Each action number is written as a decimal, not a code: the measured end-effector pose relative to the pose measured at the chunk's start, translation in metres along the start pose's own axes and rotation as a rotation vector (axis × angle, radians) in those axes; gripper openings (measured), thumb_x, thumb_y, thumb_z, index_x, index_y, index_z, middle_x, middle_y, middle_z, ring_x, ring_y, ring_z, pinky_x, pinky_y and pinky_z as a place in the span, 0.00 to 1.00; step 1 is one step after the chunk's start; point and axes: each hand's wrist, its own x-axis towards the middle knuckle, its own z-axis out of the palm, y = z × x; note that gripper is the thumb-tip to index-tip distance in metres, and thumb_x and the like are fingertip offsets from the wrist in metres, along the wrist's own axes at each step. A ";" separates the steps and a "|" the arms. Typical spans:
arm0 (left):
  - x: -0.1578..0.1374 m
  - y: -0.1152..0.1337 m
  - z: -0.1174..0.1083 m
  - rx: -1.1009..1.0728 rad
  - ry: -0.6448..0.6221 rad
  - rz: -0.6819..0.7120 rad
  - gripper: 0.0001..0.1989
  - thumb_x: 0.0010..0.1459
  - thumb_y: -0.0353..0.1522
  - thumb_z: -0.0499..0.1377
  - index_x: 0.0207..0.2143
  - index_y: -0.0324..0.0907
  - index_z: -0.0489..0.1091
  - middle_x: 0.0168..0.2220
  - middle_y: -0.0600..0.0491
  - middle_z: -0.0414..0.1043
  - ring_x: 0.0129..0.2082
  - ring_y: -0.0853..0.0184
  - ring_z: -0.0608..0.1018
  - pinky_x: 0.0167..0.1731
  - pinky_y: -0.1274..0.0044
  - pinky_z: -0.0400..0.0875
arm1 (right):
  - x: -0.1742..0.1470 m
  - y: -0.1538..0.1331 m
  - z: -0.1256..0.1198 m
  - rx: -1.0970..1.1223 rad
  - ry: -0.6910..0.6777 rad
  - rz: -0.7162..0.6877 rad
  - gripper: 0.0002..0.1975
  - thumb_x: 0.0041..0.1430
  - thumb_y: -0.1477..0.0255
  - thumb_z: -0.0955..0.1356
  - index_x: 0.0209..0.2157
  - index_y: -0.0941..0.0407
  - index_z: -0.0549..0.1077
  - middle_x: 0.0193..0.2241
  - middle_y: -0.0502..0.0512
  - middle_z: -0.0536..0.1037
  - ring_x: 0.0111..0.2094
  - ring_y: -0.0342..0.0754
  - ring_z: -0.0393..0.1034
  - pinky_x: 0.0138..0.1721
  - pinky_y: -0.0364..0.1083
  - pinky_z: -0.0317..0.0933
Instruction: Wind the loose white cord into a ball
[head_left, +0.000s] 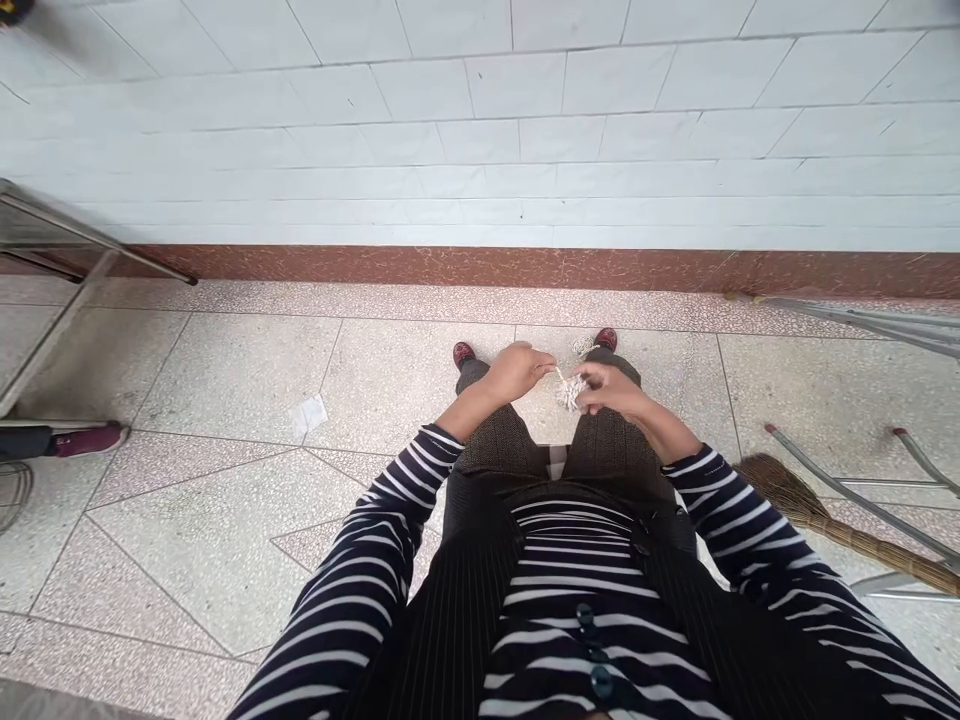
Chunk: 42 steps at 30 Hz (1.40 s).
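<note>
Pinching white cord (559,374) in left hand (525,368), clasping white bundle (571,392) in right hand (606,388), just apart, left of broom (784,488) and chair (844,485)

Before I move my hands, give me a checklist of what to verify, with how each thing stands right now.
1. String held by the left hand: ok, pinched in its fingers.
2. White bundle held by the right hand: ok, its fingers are on it.
3. String reaching from the left hand to the white bundle: ok, a short length shows between them.
4. Second bundle resting on the floor: cannot tell; it shows beside the right shoe.
5. Broom apart from the right shoe: ok, it's off to the right.
6. Floor free of litter: not ok, a pale scrap lies to the left.
</note>
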 end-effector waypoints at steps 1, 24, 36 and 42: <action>0.003 -0.002 0.003 0.006 0.013 0.025 0.11 0.65 0.32 0.57 0.28 0.42 0.75 0.26 0.52 0.75 0.32 0.64 0.72 0.53 0.69 0.62 | -0.007 -0.001 0.001 0.116 -0.114 0.011 0.23 0.41 0.75 0.73 0.44 0.55 0.74 0.25 0.49 0.78 0.24 0.48 0.74 0.26 0.44 0.66; -0.009 0.012 0.000 -0.064 -0.008 0.059 0.14 0.65 0.35 0.57 0.27 0.42 0.74 0.26 0.51 0.75 0.31 0.64 0.73 0.48 0.72 0.64 | 0.005 0.001 0.014 0.178 0.009 0.000 0.21 0.37 0.77 0.73 0.38 0.55 0.73 0.23 0.47 0.77 0.22 0.47 0.73 0.23 0.43 0.64; -0.005 0.000 0.008 -0.396 -0.034 0.035 0.13 0.67 0.35 0.55 0.36 0.39 0.77 0.33 0.53 0.77 0.36 0.67 0.76 0.42 0.78 0.65 | -0.020 0.002 -0.005 0.694 -0.221 -0.046 0.23 0.39 0.77 0.74 0.42 0.55 0.72 0.25 0.48 0.79 0.22 0.45 0.74 0.21 0.40 0.62; -0.001 -0.007 -0.001 -0.061 0.014 0.038 0.12 0.67 0.34 0.54 0.35 0.43 0.77 0.31 0.52 0.77 0.36 0.63 0.76 0.48 0.73 0.65 | -0.025 -0.004 0.001 0.695 -0.269 -0.076 0.24 0.36 0.78 0.73 0.41 0.55 0.73 0.24 0.46 0.79 0.20 0.42 0.70 0.21 0.40 0.62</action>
